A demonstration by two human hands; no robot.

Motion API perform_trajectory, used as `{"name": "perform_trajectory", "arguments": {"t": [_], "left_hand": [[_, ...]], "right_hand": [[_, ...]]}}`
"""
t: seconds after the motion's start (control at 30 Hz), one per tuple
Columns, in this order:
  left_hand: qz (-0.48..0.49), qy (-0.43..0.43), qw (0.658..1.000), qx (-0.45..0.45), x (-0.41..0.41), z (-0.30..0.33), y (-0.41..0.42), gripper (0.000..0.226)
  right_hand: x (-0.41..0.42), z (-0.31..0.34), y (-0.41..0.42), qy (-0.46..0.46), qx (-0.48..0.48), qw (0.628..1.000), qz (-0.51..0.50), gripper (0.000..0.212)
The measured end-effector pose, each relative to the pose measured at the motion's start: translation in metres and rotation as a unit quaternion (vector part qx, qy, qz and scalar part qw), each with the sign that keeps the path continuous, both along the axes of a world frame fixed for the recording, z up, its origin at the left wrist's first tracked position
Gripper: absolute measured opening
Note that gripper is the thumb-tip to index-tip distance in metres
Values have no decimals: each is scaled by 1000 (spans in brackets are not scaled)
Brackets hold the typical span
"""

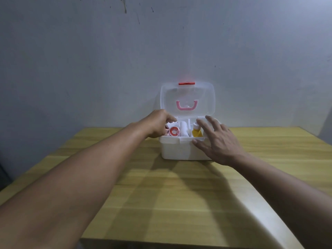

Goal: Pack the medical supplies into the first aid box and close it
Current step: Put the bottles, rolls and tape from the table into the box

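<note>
A white first aid box [177, 150] stands on the wooden table, its clear lid [204, 99] raised upright with a pink handle [186, 106] and red latch [186, 83]. Inside its top tray lie a red-and-white tape roll [173, 131], a white bandage roll [183, 129] and a yellow bottle [196, 132]. My left hand [157, 125] is over the box's left rim, fingers curled, pointing toward the tray; whether it holds anything is hidden. My right hand [218, 141] hovers over the box's right front corner, fingers spread, holding nothing.
The wooden table [161, 194] stretches toward me, its near edge at the bottom and its right edge running diagonally. A grey wall [107, 60] rises just behind the box.
</note>
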State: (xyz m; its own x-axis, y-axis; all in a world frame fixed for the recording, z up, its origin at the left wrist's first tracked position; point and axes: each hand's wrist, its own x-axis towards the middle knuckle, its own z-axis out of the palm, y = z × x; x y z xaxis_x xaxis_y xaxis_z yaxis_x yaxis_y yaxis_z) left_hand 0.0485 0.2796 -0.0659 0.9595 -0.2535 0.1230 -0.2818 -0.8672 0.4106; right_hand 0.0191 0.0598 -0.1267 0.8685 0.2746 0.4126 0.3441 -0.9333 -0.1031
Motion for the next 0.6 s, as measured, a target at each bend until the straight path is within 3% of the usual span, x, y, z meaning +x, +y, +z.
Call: {"name": "perform_trajectory", "arguments": {"t": [0.17, 0.43, 0.6], "left_hand": [[40, -32, 998, -22, 1, -6, 7, 57], [122, -130, 982, -66, -9, -7, 9, 25], [127, -118, 985, 9, -15, -11, 7, 14]], "right_hand": [[0, 0, 0, 2, -2, 1000, -2, 70], [-1, 1, 0, 1, -1, 1000, -2, 69], [-2, 2, 1, 4, -2, 1000, -3, 69]]}}
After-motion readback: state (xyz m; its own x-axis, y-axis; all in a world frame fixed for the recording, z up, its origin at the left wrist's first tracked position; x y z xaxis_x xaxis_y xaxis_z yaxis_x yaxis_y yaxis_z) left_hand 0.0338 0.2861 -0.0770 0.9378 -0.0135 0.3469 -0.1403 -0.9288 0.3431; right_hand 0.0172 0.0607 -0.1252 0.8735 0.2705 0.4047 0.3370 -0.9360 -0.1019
